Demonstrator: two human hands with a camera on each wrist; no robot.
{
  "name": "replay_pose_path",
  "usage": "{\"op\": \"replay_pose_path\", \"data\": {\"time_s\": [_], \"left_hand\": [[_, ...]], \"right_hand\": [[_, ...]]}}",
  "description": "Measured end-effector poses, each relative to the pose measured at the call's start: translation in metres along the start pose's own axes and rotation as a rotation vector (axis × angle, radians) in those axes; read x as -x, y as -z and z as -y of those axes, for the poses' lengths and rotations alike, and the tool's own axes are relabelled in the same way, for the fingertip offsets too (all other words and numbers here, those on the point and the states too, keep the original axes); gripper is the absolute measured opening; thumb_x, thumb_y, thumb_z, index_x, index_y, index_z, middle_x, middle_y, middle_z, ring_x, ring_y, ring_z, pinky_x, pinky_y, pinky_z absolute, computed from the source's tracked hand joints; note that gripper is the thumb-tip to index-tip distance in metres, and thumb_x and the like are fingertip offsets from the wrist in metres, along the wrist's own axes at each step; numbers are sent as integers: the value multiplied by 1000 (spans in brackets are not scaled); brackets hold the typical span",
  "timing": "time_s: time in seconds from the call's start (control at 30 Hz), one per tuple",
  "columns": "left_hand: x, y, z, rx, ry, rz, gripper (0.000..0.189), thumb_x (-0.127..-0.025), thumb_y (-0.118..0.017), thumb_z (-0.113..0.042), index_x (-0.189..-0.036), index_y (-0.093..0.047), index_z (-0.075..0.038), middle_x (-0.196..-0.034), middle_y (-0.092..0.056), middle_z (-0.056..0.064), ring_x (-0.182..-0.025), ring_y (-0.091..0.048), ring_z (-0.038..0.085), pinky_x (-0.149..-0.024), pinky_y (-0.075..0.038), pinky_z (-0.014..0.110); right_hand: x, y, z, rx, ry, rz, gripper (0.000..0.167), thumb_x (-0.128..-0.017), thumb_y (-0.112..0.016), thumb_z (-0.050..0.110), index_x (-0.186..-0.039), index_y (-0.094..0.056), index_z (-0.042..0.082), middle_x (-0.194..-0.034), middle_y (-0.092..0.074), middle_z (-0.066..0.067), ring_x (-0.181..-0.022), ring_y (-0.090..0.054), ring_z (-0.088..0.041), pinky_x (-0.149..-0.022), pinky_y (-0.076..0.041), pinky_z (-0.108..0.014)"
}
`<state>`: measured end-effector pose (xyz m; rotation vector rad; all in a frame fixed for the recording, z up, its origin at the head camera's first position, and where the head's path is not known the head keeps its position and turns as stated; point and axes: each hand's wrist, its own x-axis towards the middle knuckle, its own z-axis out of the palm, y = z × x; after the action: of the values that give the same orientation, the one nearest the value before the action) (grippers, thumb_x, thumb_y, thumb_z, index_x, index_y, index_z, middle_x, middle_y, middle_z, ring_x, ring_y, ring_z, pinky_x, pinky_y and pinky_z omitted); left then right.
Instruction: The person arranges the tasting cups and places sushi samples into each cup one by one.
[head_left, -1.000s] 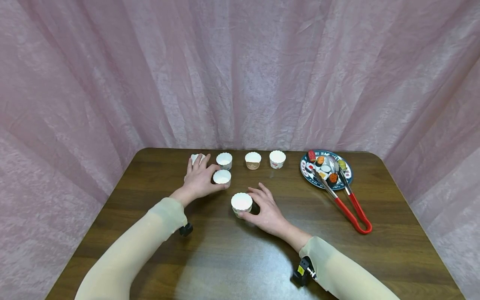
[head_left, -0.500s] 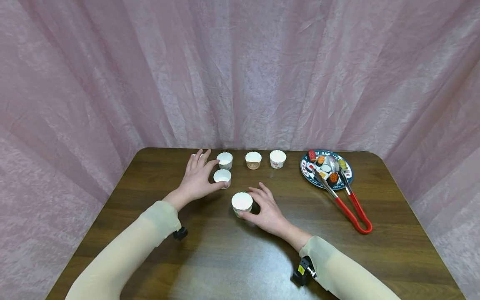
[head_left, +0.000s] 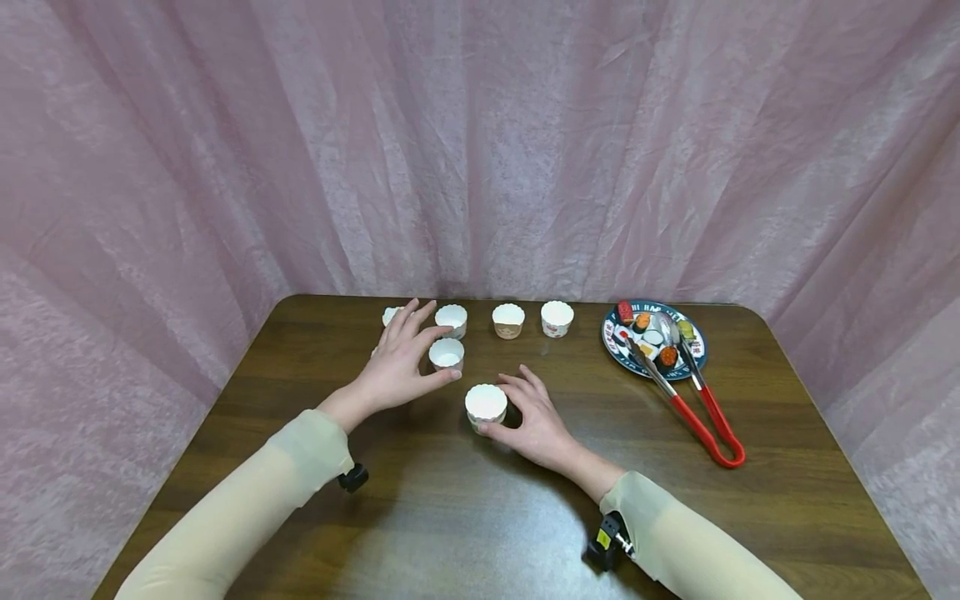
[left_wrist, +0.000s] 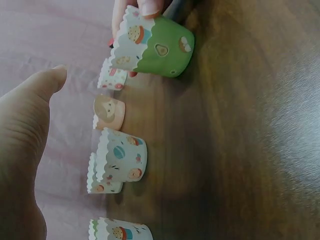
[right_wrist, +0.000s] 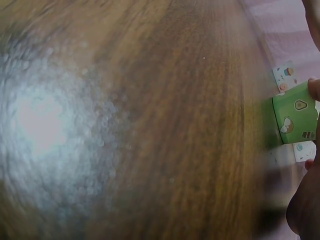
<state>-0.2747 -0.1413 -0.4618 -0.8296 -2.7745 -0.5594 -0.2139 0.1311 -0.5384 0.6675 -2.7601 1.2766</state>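
In the head view my right hand (head_left: 532, 421) grips a stack of paper baking cups (head_left: 486, 404), thumb on the near side and fingers behind. The left wrist view shows a white patterned cup (left_wrist: 131, 42) nested in a green avocado-print cup (left_wrist: 167, 50). My left hand (head_left: 393, 362) holds nothing; its thumb and index finger are spread beside a white baking cup (head_left: 447, 355) at table middle. Behind that stands another white cup (head_left: 452, 320). My left fingers partly hide a further white cup (head_left: 390, 316) at the far left.
A brown-fronted cup (head_left: 508, 322) and a white cup (head_left: 557, 318) stand along the table's back edge. At the right, a blue-rimmed plate (head_left: 611, 360) bears several sushi pieces, with red-handled tongs (head_left: 708, 429) lying across it. A pink curtain (head_left: 480, 150) hangs behind the table.
My left hand has drawn back toward the near left and its thumb and index finger have spread wider by the middle white cup. My right hand and its stack stay almost still.
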Motion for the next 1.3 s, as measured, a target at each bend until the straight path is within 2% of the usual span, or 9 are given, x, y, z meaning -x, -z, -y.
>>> {"op": "replay_pose_path", "data": {"time_s": [0.2,0.33,0.57,0.77,0.9,1.1,1.3], "left_hand": [[10,-1,-5,30,-14,9,78,-88,-64,-71,-148,-54,-23,-169,-17,3,-156,-3,32,-116,-14,69],[16,-3,-7,49,-16,18,77,-89,-66,-68,-149,-53,-22,-170,-16,2,-156,-1,29,-117,-14,68],[23,-7,-10,72,-25,25,73,-90,-67,-66,-147,-54,-21,-168,-22,10,-156,-4,34,-117,-15,68],[29,-12,-13,75,-47,29,74,-90,-65,-66,-147,-54,-21,-168,-20,4,-156,-4,31,-119,-12,64],[32,-16,-16,73,-61,25,75,-89,-67,-66,-146,-55,-18,-168,-22,4,-156,-7,32,-119,-13,63],[38,-26,-28,74,-42,60,83,-84,-73,-68,-147,-55,-17,-167,-24,7,-155,-9,33,-118,-17,65],[42,-39,-45,76,-7,107,90,-80,-75,-69,-147,-53,-14,-166,-26,10,-155,-11,34,-119,-19,62]], "right_hand": [[1,0,-1,16,12,3,68,-85,-78,55,-136,-63,13,-156,-46,-8,-155,-14,-31,-119,-20,-59],[2,1,-1,31,13,2,68,-84,-78,57,-134,-65,12,-156,-47,-6,-155,-14,-30,-120,-20,-58],[4,1,-3,59,30,-5,66,-84,-76,60,-129,-68,12,-154,-49,-6,-155,-15,-31,-119,-20,-59],[6,2,-6,90,41,11,64,-82,-78,60,-127,-69,15,-154,-48,-9,-155,-13,-32,-120,-18,-58],[5,3,-7,110,51,23,64,-79,-83,57,-127,-69,16,-154,-48,-10,-155,-14,-34,-121,-17,-57],[5,2,-5,131,66,24,63,-77,-86,51,-126,-69,14,-153,-49,-13,-154,-15,-37,-121,-15,-57],[4,-1,-5,159,63,9,60,-78,-85,51,-124,-71,15,-152,-51,-11,-153,-17,-38,-120,-18,-58]]}}
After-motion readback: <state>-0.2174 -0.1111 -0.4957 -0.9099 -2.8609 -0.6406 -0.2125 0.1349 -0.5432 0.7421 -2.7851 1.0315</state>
